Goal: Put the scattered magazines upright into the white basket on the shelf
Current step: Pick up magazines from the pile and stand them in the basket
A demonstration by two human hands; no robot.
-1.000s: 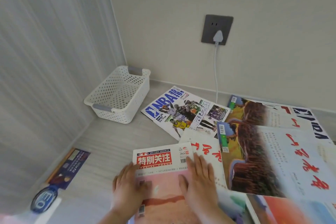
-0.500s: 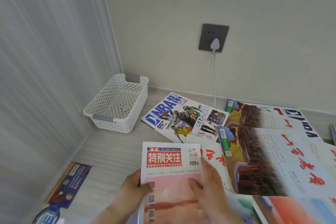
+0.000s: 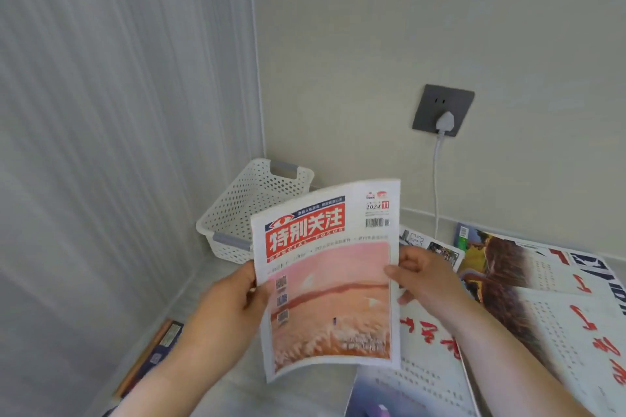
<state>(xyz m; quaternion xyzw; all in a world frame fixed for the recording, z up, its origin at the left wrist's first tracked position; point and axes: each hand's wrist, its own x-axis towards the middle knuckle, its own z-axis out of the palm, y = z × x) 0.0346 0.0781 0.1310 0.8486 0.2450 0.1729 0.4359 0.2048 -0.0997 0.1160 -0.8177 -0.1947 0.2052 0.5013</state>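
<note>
One dark booklet (image 3: 159, 349) lies along the striped left wall at the near edge of the shelf (image 3: 216, 274). One white basket (image 3: 250, 210) sits in the back corner. It is perforated, with two grey handles, and nothing shows inside it.

In front of the basket, two hands hold one magazine (image 3: 325, 281) clear of the shelf, roughly upright with its cover to the camera. The left grip (image 3: 223, 311) pinches the left edge. The right grip (image 3: 423, 281) holds the right edge, thumb on the cover and fingers curled behind.

The cover carries a red masthead of white Chinese characters over the words "SPECIAL FOCUS". The date "2024 11" and a barcode sit at the top right, and three square codes run down the left side. The picture is a pink-and-orange landscape, and the paper bows slightly — its upper left corner hides the basket's near right end.

On the wall behind, one grey socket (image 3: 443, 110) takes one white plug (image 3: 444, 121), and its cord (image 3: 437, 186) drops to the shelf. To the right, at least five other magazines (image 3: 542, 315) lie flat and overlapping — two show brown landscape covers with red brush lettering.
</note>
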